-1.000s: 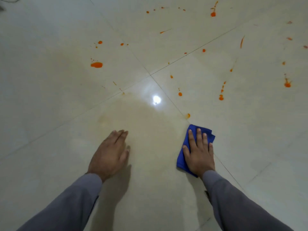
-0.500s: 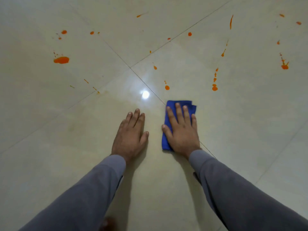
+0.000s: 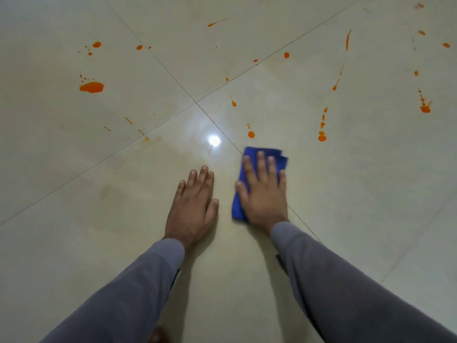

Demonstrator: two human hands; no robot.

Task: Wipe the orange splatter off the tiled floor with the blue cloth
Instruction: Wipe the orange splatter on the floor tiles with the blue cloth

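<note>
My right hand (image 3: pixel 263 191) lies flat on the folded blue cloth (image 3: pixel 250 154) and presses it onto the cream tiled floor (image 3: pixel 358 194). My left hand (image 3: pixel 194 203) rests flat on the floor just left of the cloth, fingers together, holding nothing. Orange splatter dots the tiles beyond the cloth: a drop (image 3: pixel 251 134) just ahead of it, a dotted trail (image 3: pixel 322 137) to its right, a big blot (image 3: pixel 92 87) far left, and another blot (image 3: pixel 425 108) far right.
Dark grout lines cross at a tile corner (image 3: pixel 195 102) ahead of my hands. A lamp's reflection (image 3: pixel 214 140) glares on the glossy tile. A faint orange smear (image 3: pixel 148 139) lies on the left grout line. Grey sleeves cover both forearms.
Both hands have slid forward across the floor toward the splatter, the right one pushing the cloth over the orange spot that lay by the grout line. The left hand has closed in beside the cloth.
</note>
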